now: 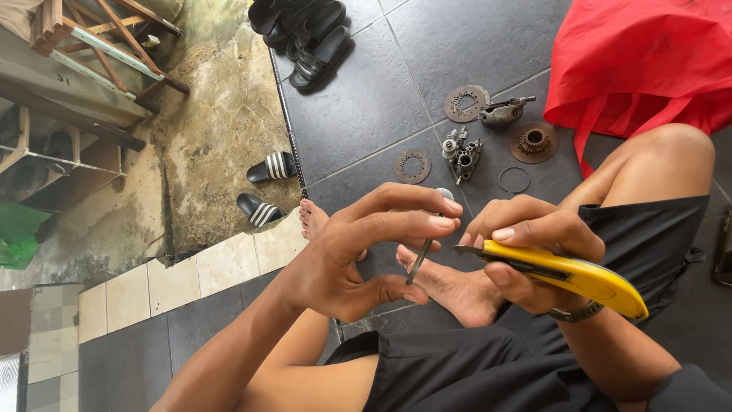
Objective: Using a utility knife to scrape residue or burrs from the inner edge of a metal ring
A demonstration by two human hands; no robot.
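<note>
Head view, yellow utility knife (568,276) pointing left, right hand (526,252)

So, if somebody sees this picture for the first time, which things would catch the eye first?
Probably the yellow utility knife in the right hand, at centre right. Its tip is close to the thin metal part that the fingers of the left hand pinch above a bare foot. Next come the red bag at top right and the dismantled metal parts spread on the dark floor tiles beside it.
</note>
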